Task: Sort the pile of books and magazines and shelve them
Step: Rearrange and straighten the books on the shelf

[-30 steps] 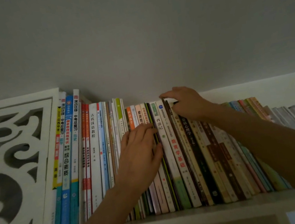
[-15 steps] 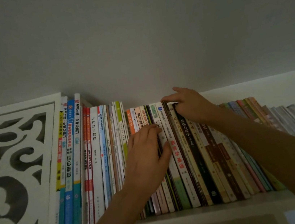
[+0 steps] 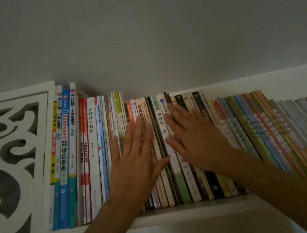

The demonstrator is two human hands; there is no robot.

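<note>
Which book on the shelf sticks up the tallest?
The white book with the red top, fourth from the carved white panel at the left end. Its top edge stands above every neighbour, while the books to the right get shorter.

White scroll-cut panel (image 3: 6,156); blue, red, green book spines (image 3: 95,154).
</note>
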